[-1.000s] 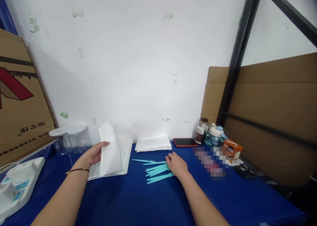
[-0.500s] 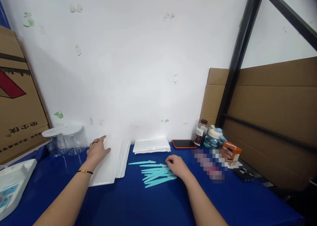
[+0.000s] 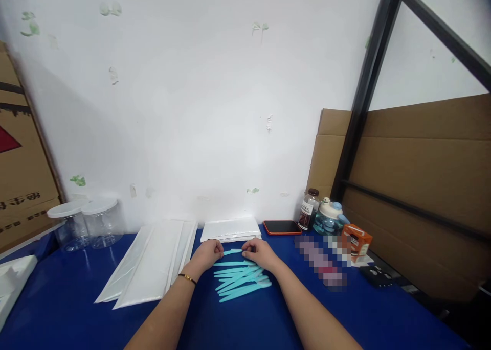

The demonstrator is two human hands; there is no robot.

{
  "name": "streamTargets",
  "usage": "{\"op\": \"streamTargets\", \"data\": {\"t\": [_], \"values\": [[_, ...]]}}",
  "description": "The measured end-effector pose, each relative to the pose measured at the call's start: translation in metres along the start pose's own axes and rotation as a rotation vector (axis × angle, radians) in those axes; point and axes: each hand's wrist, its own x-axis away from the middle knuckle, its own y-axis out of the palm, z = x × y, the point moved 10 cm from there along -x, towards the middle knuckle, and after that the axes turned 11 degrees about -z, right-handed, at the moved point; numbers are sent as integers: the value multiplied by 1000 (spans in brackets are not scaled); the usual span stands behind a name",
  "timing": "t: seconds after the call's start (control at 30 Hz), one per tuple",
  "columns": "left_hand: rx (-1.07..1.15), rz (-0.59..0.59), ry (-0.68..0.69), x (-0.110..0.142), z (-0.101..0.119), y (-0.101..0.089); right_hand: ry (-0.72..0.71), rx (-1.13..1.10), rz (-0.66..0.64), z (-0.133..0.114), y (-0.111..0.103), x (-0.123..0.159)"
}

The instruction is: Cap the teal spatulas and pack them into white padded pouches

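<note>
A teal eyebrow razor (image 3: 232, 251) lies crosswise between my two hands at the far side of the razor pile. My left hand (image 3: 208, 254) pinches its left end, fingertips pressed together. At its right end, my right hand (image 3: 261, 254) has thumb and fingers closed on the tip. Just below the hands, several more teal razors (image 3: 241, 283) are spread in a loose, overlapping pile on the blue table cover (image 3: 233, 324). White bubble mailers (image 3: 153, 263) lie fanned out left of my left hand. Behind the hands sits another white stack (image 3: 230, 229) against the wall.
Two clear jars (image 3: 103, 227) with white lids stand at the back left. A phone (image 3: 283, 227), a dark-capped bottle (image 3: 308, 212), a teal drinking bottle (image 3: 329, 219) and an orange box (image 3: 356, 241) line the right. Cardboard (image 3: 425, 186) and a black metal frame (image 3: 355, 115) bound that side.
My left hand has left the mailers and moved right to the far razor; the mailers are now fanned wider. My right hand has shifted slightly left onto the same razor.
</note>
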Motion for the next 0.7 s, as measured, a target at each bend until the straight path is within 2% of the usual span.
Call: {"op": "streamTargets", "data": {"t": [0.2,0.43,0.63,0.7], "values": [[48,65,153,-4,20,5,-39,30,-25,3,3,-9],[117,40,139,-7,9,4,-42,44,-6,13,-7,-5],[119,164,156,-3,10,-7,-52,56,97,9,-28,6],[101,205,170,1,15,-11,-45,25,54,8,-27,10]]}}
